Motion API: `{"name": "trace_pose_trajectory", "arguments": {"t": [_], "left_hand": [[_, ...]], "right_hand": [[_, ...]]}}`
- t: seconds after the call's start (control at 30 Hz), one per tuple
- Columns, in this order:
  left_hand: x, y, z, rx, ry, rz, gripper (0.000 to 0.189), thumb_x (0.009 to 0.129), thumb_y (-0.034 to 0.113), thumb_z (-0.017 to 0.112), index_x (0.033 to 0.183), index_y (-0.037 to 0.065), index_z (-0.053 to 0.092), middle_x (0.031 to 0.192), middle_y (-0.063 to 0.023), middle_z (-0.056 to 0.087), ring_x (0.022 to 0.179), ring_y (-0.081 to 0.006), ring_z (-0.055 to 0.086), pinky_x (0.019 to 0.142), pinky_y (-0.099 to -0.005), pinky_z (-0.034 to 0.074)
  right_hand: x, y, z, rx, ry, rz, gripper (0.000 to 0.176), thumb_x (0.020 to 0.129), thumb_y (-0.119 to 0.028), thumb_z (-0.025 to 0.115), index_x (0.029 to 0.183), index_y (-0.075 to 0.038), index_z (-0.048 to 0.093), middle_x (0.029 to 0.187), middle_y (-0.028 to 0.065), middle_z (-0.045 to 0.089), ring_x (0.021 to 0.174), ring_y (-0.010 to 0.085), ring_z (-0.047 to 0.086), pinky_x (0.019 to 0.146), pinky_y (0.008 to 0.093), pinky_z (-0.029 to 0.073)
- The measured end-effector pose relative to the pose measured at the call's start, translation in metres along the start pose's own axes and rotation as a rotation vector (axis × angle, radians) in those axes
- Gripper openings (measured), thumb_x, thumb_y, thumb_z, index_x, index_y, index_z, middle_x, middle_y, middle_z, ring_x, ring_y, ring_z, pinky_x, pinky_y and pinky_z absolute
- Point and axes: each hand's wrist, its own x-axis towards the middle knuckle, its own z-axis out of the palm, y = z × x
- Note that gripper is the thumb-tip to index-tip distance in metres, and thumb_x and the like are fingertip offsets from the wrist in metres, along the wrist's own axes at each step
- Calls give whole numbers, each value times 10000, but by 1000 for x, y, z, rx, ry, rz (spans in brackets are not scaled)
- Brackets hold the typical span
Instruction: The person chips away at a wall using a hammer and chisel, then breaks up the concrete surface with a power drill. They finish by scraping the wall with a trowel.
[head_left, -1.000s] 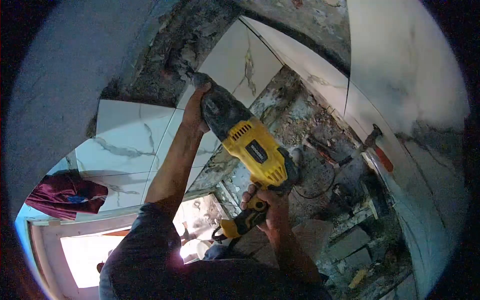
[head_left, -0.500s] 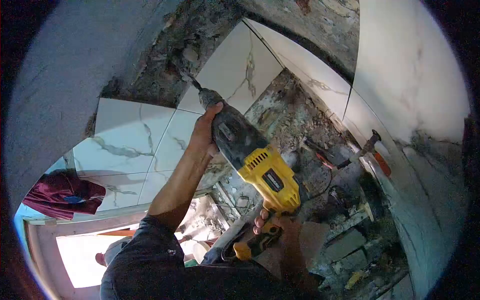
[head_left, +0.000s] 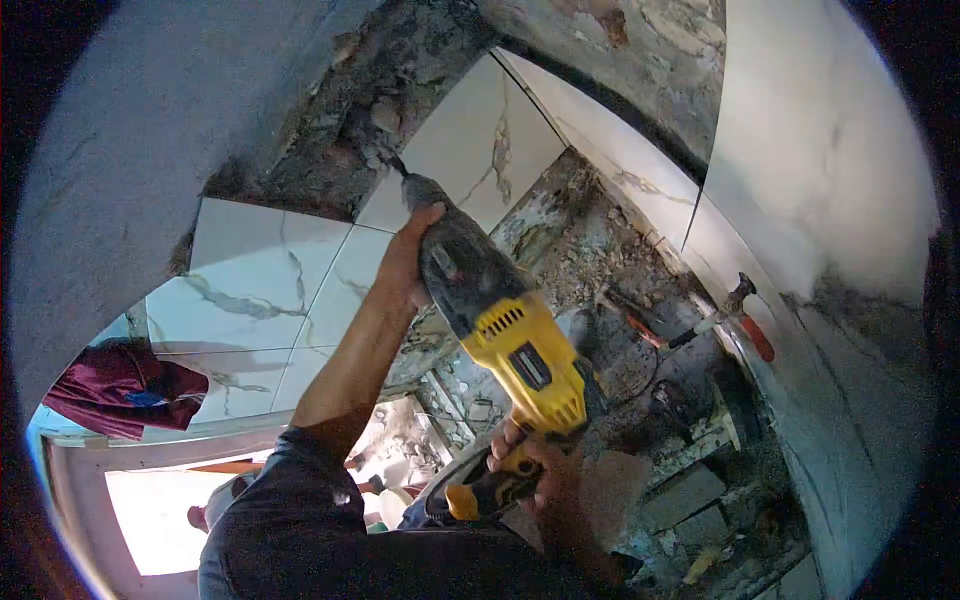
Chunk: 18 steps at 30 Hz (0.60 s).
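Observation:
A yellow and black rotary hammer [head_left: 530, 365] slants across the middle of the view, its nose toward the upper left. My left hand [head_left: 405, 255] is wrapped around its dark front housing, just behind the chuck. My right hand [head_left: 550, 480] grips the rear handle, fingers curled round it. The dusty bit [head_left: 397, 165] reaches the rough, broken patch [head_left: 310, 170] of bare wall, right by the edge of a white marbled tile [head_left: 475, 150]. More marbled tiles [head_left: 265, 260] lie left of my forearm.
A hammer [head_left: 715, 315] and a red-handled tool [head_left: 640, 328] lie at right among rubble [head_left: 590, 245]. Tile pieces [head_left: 685, 495] lie lower right. A maroon cloth [head_left: 125, 385] hangs at left. Another person [head_left: 215, 500] is partly visible at lower left.
The rear of the rotary hammer and my right hand have shifted slightly left and down. The bit's visible end has moved a little to the right. Both hands keep their grip.

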Motion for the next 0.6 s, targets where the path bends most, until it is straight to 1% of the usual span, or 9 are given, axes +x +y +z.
{"name": "trace_pose_trajectory", "arguments": {"t": [0.13,0.2,0.27,0.33,0.37,0.4,0.47,0.5,0.6], "left_hand": [[-6,1,19,57,53,68,271,816,255,572,951,25,526,838,-138,612,726,-263,615,672,-389,530],[-1,12,15,26,21,51,278,814,255,576,960,24,523,841,-136,612,716,-263,614,665,-384,531],[10,27,3,1,-13,34,284,812,254,580,968,24,520,845,-134,612,707,-262,614,658,-380,532],[26,37,-11,27,-74,-14,284,808,253,585,967,26,526,830,-128,613,700,-255,615,646,-372,534],[24,39,-9,70,46,58,270,803,255,584,947,31,544,823,-125,619,713,-246,621,639,-372,534],[25,43,-9,76,46,53,270,803,255,584,947,31,544,823,-125,619,713,-246,621,639,-372,534],[25,55,-8,25,-109,38,257,796,259,585,920,35,560,822,-126,627,724,-245,626,635,-370,534],[25,58,-6,27,-109,39,257,796,259,585,920,35,560,822,-126,627,724,-245,626,635,-370,534],[24,58,-8,19,-158,69,272,793,270,591,929,36,565,826,-125,632,734,-260,628,698,-390,526]], "right_hand": [[-19,-13,26,139,9,-28,341,730,-79,541,1057,-7,471,839,85,505,730,236,523,637,377,460],[-9,-16,27,-35,25,-65,330,732,-73,537,1050,-5,480,834,86,510,728,227,521,637,371,462],[2,-13,47,115,-27,0,324,727,-65,545,1038,1,486,819,92,520,744,234,546,632,361,483],[5,-11,66,-86,59,-105,324,721,-54,552,1031,12,485,790,96,530,724,236,569,628,341,500],[9,-1,67,-65,67,-121,307,722,-43,544,1016,20,482,777,97,542,681,231,577,610,338,507],[17,15,64,-58,70,-122,307,722,-43,544,1016,20,482,777,97,542,681,231,577,610,338,507],[26,23,81,-102,94,-321,247,730,-40,527,968,15,494,748,99,560,639,212,575,569,323,499],[15,2,95,-240,-35,-328,160,734,-27,522,890,8,515,721,101,577,624,199,574,542,312,487],[16,8,92,-144,77,-272,93,737,-14,521,827,7,526,691,100,580,609,189,570,539,297,476]]}}
